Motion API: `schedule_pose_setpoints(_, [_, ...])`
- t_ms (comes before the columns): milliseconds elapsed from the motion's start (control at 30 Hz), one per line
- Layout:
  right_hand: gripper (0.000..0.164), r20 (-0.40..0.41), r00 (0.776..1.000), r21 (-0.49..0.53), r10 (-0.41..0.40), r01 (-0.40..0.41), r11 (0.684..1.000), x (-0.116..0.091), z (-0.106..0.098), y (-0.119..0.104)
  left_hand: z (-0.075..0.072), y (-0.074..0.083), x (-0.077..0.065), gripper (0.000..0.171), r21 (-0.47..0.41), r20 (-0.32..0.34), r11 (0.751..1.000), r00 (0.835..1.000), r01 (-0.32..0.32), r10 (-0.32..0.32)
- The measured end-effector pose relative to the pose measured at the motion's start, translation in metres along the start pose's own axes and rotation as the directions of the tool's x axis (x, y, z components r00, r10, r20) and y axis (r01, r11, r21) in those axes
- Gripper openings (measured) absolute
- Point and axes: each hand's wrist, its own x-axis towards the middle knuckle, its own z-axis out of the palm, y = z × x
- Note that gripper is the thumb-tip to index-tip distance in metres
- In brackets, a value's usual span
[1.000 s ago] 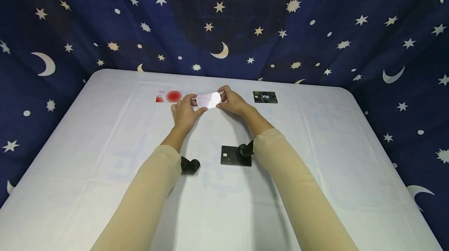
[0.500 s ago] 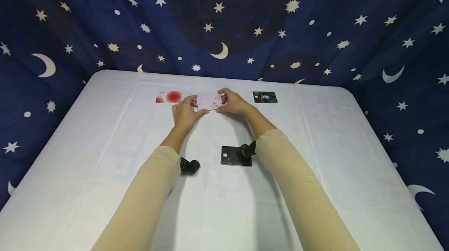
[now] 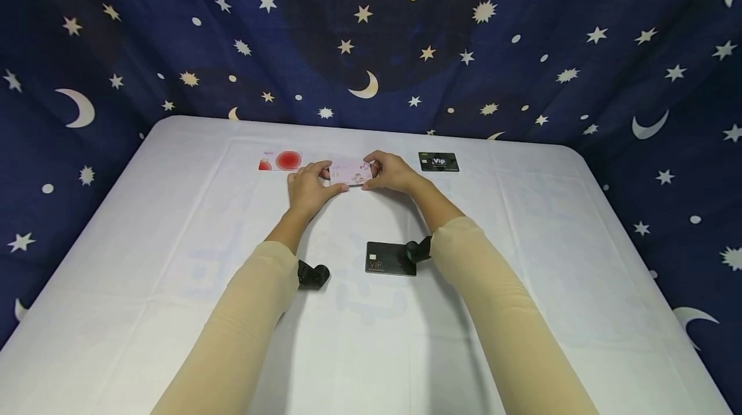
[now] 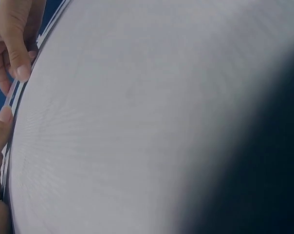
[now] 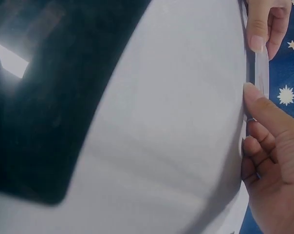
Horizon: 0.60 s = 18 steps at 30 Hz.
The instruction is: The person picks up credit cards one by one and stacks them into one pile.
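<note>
Both hands hold a pale pink card with a flower print, near the back middle of the table. My left hand pinches its left end, thumb along the near edge. At the other end my right hand grips it the same way. The right wrist view shows the right thumb and curled fingers at the card's edge, with the left hand above. A white card with red circles lies just left of the left hand. To the right of the right hand lies a dark green Vip card.
A black VIP card lies nearer on the white-covered table, partly hidden by the right wrist's black camera mount. Another mount sticks out from the left wrist. A blue curtain with stars and moons hangs behind.
The pink card has shifted slightly nearer and to the right, and the bright glare on it has gone so its print shows. Both hands moved with it; the other cards stay put.
</note>
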Motion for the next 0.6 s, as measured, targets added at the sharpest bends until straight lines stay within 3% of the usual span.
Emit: schedule_pose_setpoints(600, [0.065, -0.003, 0.998, -0.020, -0.061, 0.061, 0.998, -0.023, -0.009, 0.016, 0.001, 0.005, -0.005, 0.069, -0.072, 0.045, 0.990, 0.991, -0.120, 0.123])
